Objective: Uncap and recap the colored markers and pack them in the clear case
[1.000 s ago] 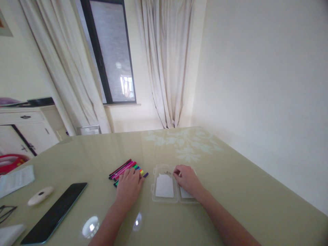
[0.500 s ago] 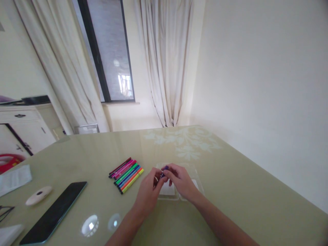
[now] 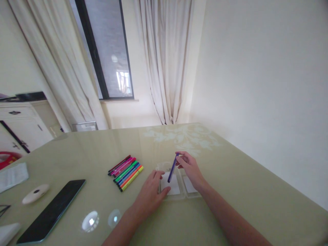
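A purple marker pen (image 3: 172,169) is pinched near its upper end by my right hand (image 3: 189,165), tilted above a clear plastic case (image 3: 182,191). The case lies opened out, with white paper (image 3: 172,186) in its left half and another white piece (image 3: 189,185) in its right half, partly behind my right hand. My left hand (image 3: 153,188) rests at the case's left side, thumb and fingers apart with nothing between them. Left of it, several coloured marker pens (image 3: 126,172) lie side by side in a slanted row.
On the left of the table (image 3: 205,218) lie a dark phone-like slab (image 3: 52,212), a white oval object (image 3: 36,194) and a pale packet (image 3: 14,177). A white object (image 3: 9,233) sits at the near left corner. A wall (image 3: 256,85) borders the table's right side.
Both hands were together around the purple marker pen. My left hand has let go and lowered to the case, while my right hand has lifted the pen up and to the right.
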`<state>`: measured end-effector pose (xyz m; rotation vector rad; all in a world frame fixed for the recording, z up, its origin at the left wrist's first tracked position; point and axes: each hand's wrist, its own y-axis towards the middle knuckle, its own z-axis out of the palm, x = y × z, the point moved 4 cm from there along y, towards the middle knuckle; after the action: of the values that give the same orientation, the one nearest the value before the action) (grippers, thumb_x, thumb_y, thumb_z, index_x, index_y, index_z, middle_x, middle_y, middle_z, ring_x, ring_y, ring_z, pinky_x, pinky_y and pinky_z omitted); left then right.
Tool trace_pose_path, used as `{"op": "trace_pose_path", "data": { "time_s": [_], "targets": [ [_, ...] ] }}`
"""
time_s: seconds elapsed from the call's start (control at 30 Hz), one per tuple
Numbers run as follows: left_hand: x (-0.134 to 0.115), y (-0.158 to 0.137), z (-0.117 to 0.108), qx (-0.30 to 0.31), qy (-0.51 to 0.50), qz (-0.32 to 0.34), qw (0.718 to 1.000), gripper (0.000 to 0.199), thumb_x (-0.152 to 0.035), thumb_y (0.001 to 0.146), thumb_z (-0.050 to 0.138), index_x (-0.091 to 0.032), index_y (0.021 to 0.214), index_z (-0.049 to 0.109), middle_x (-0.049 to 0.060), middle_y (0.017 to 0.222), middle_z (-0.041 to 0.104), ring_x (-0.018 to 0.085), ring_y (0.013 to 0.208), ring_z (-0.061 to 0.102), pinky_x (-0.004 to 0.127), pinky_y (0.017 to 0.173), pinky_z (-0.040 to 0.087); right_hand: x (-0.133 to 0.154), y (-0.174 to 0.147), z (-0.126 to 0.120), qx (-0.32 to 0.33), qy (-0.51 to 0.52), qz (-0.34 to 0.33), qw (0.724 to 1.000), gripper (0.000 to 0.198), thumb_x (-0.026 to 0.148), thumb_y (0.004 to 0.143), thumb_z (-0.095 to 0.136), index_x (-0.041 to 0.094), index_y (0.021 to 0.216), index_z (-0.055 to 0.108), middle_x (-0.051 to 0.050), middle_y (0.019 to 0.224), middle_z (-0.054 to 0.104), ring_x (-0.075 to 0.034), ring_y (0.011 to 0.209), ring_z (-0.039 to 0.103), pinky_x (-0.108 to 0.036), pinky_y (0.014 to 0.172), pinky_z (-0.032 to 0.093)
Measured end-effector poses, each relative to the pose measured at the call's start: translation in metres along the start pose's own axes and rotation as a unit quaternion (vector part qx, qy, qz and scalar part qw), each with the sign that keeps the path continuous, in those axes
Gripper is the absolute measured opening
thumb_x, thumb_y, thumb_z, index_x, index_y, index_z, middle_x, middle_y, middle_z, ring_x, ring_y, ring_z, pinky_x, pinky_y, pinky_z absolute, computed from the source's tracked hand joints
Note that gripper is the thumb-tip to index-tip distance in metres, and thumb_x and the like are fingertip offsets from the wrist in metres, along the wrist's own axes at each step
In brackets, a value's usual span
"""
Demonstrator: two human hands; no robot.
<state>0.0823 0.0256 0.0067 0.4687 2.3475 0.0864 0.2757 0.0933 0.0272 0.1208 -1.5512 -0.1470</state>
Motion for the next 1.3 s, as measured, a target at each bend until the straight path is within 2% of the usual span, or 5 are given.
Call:
{"op": "trace_pose_path", "data": {
  "time_s": [0.4,0.57,0.7,0.9,1.3],
  "targets": [
    [-0.008,-0.002,-0.002,0.042,-0.039,0.013,0.998,0.053,-0.042,0.082,0.076,-0.023,0.128,0.058,0.008,0.12,0.063,0.026,0.111,0.059,0.038,0.099,0.048,-0.004,-0.004,0.012,0.032,-0.032,-0.001,0.999,0.042,0.046,0.077,0.077,0.017,0.106,0.068,0.001,0.066,0.068,-0.016,0.06,0.067,-0.026,0.055,0.051],
    [-0.011,-0.003,-0.002,0.058,-0.033,0.05,0.997,0.064,-0.044,0.074,0.083,-0.023,0.13,0.058,0.01,0.13,0.061,0.03,0.122,0.054,0.042,0.107,0.044,-0.006,-0.006,0.015,0.056,-0.056,0.003,0.997,0.041,0.044,0.077,0.074,0.017,0.107,0.069,0.001,0.065,0.069,-0.016,0.059,0.067,-0.025,0.052,0.051],
    [-0.01,-0.003,-0.001,0.054,-0.039,0.066,0.996,0.061,-0.039,0.076,0.082,-0.023,0.13,0.056,0.009,0.131,0.062,0.029,0.122,0.055,0.043,0.108,0.044,-0.011,-0.007,0.018,0.075,-0.09,-0.002,0.993,0.039,0.039,0.079,0.069,0.017,0.111,0.068,0.0,0.069,0.071,-0.017,0.062,0.069,-0.026,0.054,0.054],
    [-0.004,-0.003,0.004,0.04,-0.06,0.072,0.995,0.075,-0.039,0.076,0.082,-0.025,0.141,0.048,0.01,0.14,0.06,0.03,0.128,0.055,0.046,0.112,0.043,-0.015,-0.009,0.021,0.087,-0.089,0.012,0.992,0.035,0.031,0.079,0.064,0.018,0.112,0.066,-0.002,0.08,0.073,-0.018,0.069,0.072,-0.027,0.058,0.058],
    [-0.011,-0.003,0.001,0.017,-0.03,0.098,0.995,0.068,-0.033,0.079,0.08,-0.028,0.14,0.049,0.009,0.139,0.057,0.029,0.129,0.053,0.046,0.111,0.043,-0.019,-0.013,0.023,0.097,-0.1,0.034,0.99,0.033,0.032,0.078,0.071,0.02,0.108,0.065,-0.002,0.09,0.067,-0.017,0.07,0.072,-0.03,0.058,0.062]
  ]
}}
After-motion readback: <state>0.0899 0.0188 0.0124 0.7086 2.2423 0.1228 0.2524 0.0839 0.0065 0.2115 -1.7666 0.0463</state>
